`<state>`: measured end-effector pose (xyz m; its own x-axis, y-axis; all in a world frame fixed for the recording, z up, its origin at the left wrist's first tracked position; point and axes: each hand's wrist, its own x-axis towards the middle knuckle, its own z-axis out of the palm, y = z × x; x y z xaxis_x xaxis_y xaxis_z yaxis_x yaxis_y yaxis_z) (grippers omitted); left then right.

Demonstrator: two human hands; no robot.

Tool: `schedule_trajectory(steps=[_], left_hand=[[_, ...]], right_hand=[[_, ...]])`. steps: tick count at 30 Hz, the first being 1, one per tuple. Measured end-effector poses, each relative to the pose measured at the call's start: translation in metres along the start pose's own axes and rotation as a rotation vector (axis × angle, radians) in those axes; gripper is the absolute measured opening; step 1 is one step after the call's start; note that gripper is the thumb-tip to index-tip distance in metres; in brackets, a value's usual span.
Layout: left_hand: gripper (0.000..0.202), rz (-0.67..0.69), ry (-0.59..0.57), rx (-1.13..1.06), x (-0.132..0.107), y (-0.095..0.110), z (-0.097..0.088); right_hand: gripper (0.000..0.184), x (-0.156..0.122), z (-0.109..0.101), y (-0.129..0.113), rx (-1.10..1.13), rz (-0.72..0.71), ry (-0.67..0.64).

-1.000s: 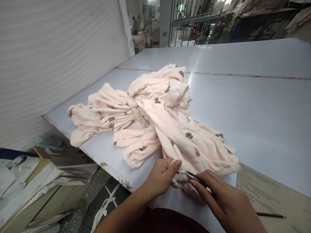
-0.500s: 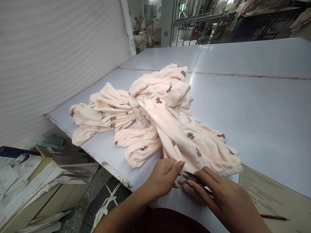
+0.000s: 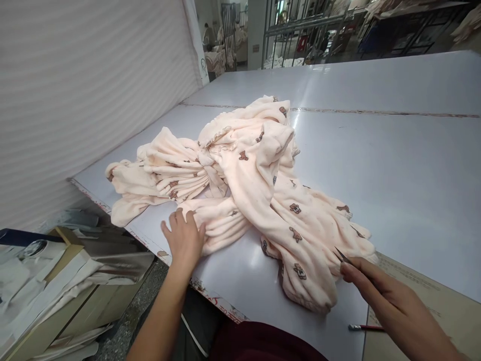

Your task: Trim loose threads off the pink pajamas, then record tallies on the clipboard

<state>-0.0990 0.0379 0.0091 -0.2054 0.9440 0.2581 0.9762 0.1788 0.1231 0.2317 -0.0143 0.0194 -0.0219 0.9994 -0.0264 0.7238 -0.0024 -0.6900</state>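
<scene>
A pale peach plush garment [image 3: 255,180] printed with small brown bears lies bunched on the table, gathered at a knot left of its middle. My left hand [image 3: 184,238] rests with spread fingers on a folded leg or sleeve end at the garment's near left; it does not grip the cloth. In my right hand [image 3: 387,296] is a pair of thread snips [image 3: 342,256], whose dark pointed tip sticks out past thumb and forefinger, over the garment's near right edge. Most of the snips is hidden in the palm.
The pale table [image 3: 394,165] has a seam across it. At its near right lie a printed cardboard sheet [image 3: 406,273] and a pencil [image 3: 366,328], partly behind my right hand. A box with papers and cloth [image 3: 60,281] stands below left. White sheeting [image 3: 97,90] hangs at left; racks [image 3: 304,30] stand behind.
My left hand has let go of the near sleeve end and moved left onto another part. My right hand has drawn away right with the snips. The freed end now lies on the table.
</scene>
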Motion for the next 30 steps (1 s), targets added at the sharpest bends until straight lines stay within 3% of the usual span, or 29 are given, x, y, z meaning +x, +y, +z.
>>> schedule_trajectory(steps=[2, 4, 5, 6, 8, 10, 14, 17, 20, 24, 27, 30], left_hand=[[0.029, 0.126, -0.211, -0.205, -0.011, 0.015, 0.015], [0.041, 0.309, -0.532, -0.581, -0.030, 0.048, 0.041], [0.053, 0.311, -0.610, -0.743, -0.039, 0.066, 0.056], [0.057, 0.296, -0.624, -0.798, -0.047, 0.083, 0.071], [0.043, 0.260, -0.648, -0.900, -0.056, 0.106, 0.094], [0.026, 0.221, -0.705, -1.007, -0.056, 0.107, 0.103], [0.015, 0.120, -0.908, -1.319, -0.048, 0.063, 0.082], [0.021, -0.016, -0.940, -1.539, -0.048, 0.033, 0.056], [0.026, -0.136, -0.955, -1.678, -0.055, 0.033, 0.044], [0.039, -0.332, -1.004, -1.971, -0.067, 0.056, 0.047], [0.049, -0.417, -0.984, -2.107, -0.072, 0.067, 0.049], [0.050, -0.442, -0.989, -2.156, -0.074, 0.071, 0.048]], right_hand=[[0.039, 0.004, 0.011, -0.001, 0.098, 0.016, -0.041], [0.040, 0.009, 0.032, -0.009, 0.210, -0.018, -0.116], [0.042, 0.011, 0.045, -0.012, 0.255, -0.039, -0.154], [0.044, 0.014, 0.058, -0.014, 0.278, -0.055, -0.191], [0.042, 0.020, 0.076, -0.010, 0.233, -0.068, -0.224], [0.037, 0.028, 0.080, 0.007, 0.122, -0.041, -0.193], [0.046, 0.043, 0.052, 0.057, -0.088, 0.125, -0.042], [0.044, 0.047, 0.037, 0.071, -0.067, 0.136, -0.020], [0.040, 0.036, 0.042, 0.050, 0.090, 0.039, -0.046], [0.033, 0.007, 0.054, 0.000, 0.464, -0.119, -0.142], [0.032, -0.011, 0.056, -0.021, 0.580, -0.108, -0.221], [0.030, -0.018, 0.054, -0.023, 0.557, -0.057, -0.324]])
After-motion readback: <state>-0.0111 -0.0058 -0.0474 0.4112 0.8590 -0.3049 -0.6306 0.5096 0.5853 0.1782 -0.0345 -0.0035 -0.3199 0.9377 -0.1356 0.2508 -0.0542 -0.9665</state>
